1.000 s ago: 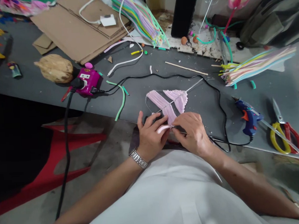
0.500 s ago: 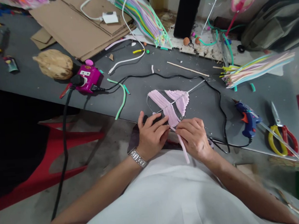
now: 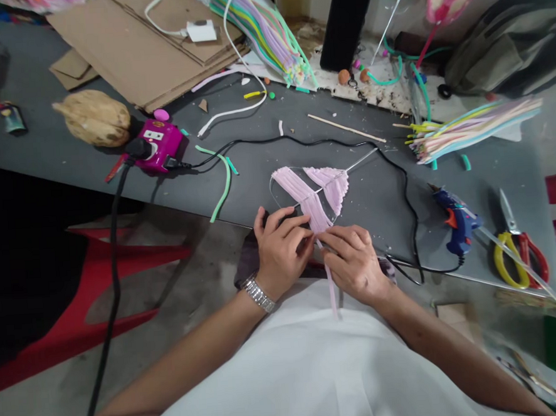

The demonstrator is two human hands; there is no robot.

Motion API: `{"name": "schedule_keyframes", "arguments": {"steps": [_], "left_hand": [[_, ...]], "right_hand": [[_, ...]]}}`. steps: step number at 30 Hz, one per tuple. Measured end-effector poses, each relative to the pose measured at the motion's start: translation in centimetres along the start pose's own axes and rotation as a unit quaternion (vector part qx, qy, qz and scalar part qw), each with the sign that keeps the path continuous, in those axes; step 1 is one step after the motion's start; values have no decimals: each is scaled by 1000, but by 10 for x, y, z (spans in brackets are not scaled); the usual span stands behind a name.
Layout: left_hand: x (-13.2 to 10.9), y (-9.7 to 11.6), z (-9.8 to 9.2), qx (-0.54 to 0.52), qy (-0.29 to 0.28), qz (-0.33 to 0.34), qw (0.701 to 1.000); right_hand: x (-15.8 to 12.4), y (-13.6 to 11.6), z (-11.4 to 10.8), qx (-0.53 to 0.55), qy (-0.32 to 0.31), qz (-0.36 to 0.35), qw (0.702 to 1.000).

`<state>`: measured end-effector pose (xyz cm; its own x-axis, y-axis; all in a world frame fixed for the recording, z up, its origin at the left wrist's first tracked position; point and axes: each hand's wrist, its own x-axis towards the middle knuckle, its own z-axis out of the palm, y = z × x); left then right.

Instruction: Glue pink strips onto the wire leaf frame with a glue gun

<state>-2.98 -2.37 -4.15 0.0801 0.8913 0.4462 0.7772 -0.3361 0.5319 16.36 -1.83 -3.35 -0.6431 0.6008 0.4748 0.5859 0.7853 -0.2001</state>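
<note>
A wire frame point(image 3: 316, 210) covered in two sections with pale pink pipe cleaner lies at the table's near edge, its straight stem pointing to the upper right. My left hand point(image 3: 281, 258), with a metal watch at the wrist, pinches the frame's near edge between thumb and forefinger, the other fingers spread over its left side. My right hand point(image 3: 354, 263) is closed at the same edge, its fingertips gripping the pink pipe cleaner point(image 3: 330, 286), whose free end hangs down toward my white shirt. The fingers hide the exact spot where the strand meets the frame.
To the right lie a blue glue gun point(image 3: 458, 222) and scissors point(image 3: 513, 250). Its black cord point(image 3: 406, 194) loops past the frame to a magenta power socket point(image 3: 158, 143). Pipe-cleaner bundles point(image 3: 475, 130), cardboard point(image 3: 141, 53) and a thin wooden stick point(image 3: 346, 128) lie farther back.
My right hand has shifted slightly left, closer to my left hand. The strand's free end has swung from slanting right to hanging nearly straight down. The whole view has shifted a little.
</note>
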Motion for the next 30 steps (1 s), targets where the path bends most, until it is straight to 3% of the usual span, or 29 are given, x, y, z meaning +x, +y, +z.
{"name": "schedule_keyframes", "arguments": {"steps": [6, 15, 30], "left_hand": [[-1, -1, 3, -8, 1, -12, 1000], [-4, -26, -3, -24, -36, 101, 994], [-15, -43, -3, -19, -60, 192, 979]], "right_hand": [[-2, -1, 1, -7, -21, 13, 1000], [-9, 3, 4, 1, -23, 19, 1000], [-6, 2, -3, -17, -19, 22, 999]]}}
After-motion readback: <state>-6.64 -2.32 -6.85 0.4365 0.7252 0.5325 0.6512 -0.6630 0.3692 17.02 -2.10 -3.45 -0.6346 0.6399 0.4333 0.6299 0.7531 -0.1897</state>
